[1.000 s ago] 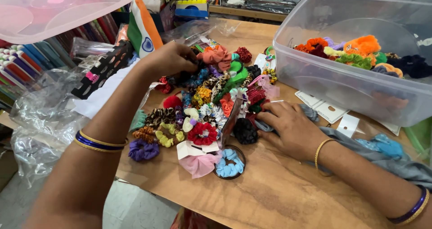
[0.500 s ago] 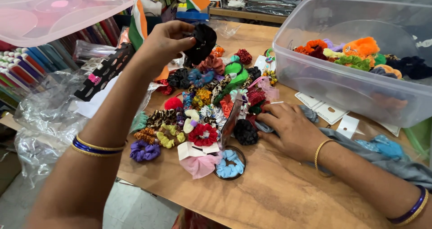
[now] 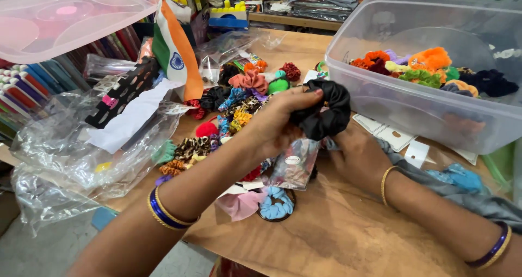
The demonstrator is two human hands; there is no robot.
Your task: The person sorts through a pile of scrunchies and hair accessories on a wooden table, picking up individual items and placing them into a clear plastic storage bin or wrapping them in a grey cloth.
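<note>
My left hand (image 3: 274, 123) reaches across the wooden table (image 3: 337, 239) and is shut on a black scrunchie (image 3: 326, 114), held just above the table beside the clear plastic box (image 3: 429, 119). My right hand (image 3: 356, 156) lies on the table right under that scrunchie, its fingers hidden behind it. A heap of colourful scrunchies (image 3: 239, 105) is spread out to the left of both hands. A blue scrunchie (image 3: 276, 207) and a pink one (image 3: 239, 205) lie at the near edge of the heap.
The clear box holds orange, green and dark scrunchies (image 3: 429, 70). Its lid (image 3: 65, 16) sits at the top left. Crumpled plastic bags (image 3: 81, 162), a small flag (image 3: 174, 54), white cards (image 3: 391, 136) and grey cloth (image 3: 440, 187) lie around the table.
My left hand picked the black scrunchie out of the far side of the heap, lifted it and carried it right, over my right hand. My right hand barely moved.
</note>
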